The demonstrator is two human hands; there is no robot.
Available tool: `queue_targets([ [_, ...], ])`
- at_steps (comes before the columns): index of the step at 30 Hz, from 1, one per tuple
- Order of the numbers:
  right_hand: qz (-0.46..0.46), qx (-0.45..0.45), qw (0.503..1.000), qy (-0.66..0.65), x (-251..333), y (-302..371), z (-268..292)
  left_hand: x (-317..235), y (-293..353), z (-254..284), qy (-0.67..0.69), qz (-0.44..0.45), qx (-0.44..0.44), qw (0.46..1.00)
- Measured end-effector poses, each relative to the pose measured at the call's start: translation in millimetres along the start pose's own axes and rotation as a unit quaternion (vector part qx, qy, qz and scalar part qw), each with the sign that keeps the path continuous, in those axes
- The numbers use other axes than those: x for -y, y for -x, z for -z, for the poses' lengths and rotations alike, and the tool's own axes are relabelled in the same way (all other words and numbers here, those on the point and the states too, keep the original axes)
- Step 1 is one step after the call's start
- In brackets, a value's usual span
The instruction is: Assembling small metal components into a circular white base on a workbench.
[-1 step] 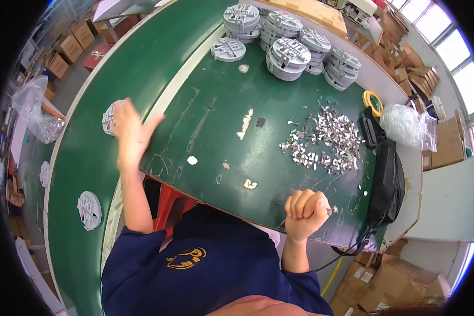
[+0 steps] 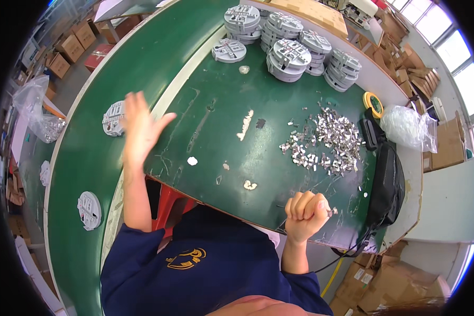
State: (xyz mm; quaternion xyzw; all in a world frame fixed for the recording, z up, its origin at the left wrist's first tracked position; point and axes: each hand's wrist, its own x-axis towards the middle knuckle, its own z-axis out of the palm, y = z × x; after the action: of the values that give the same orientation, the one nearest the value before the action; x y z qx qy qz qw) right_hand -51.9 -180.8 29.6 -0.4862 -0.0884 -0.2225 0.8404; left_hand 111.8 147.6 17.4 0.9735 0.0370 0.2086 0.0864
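Observation:
My left hand (image 2: 141,129), fingers spread and holding nothing, hovers over the inner edge of the green belt (image 2: 137,68). Just beside its fingers, a round grey plastic housing (image 2: 112,120) lies on that belt; the hand hides a bit of its right side. My right hand (image 2: 305,213) is closed in a fist above the near edge of the green table (image 2: 216,158). A small shiny piece (image 2: 332,211) pokes out by its thumb; the rest is hidden in the fist. Beyond that hand lies a heap of small metal clips (image 2: 337,137).
Stacks of grey round housings (image 2: 288,55) stand at the far side, with a single housing (image 2: 229,50) beside them. Another housing (image 2: 89,210) lies nearer on the belt. Along the right are yellow tape (image 2: 373,104), a clear plastic bag (image 2: 408,126) and a black bag (image 2: 387,184).
My left hand has shifted a little to the right, off the round housing on the belt, uncovering more of it. My right fist has stayed in place.

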Motion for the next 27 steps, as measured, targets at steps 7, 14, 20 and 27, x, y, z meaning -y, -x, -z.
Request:
queue_targets([
  [7,0.001,-0.015,1.000,0.002,17,6,10,-124,-124,-84,0.131,-0.107,0.023,0.985],
  [14,-0.044,-0.090,0.948,0.302,40,10,40,-125,-200,-153,0.234,-0.060,0.044,0.969],
  [20,-0.089,0.125,0.784,0.602,47,-56,52,-141,-143,-96,0.345,-0.104,0.040,0.932],
  [27,-0.094,0.235,0.650,0.717,17,-68,36,-142,-53,44,0.311,-0.222,0.230,0.895],
])
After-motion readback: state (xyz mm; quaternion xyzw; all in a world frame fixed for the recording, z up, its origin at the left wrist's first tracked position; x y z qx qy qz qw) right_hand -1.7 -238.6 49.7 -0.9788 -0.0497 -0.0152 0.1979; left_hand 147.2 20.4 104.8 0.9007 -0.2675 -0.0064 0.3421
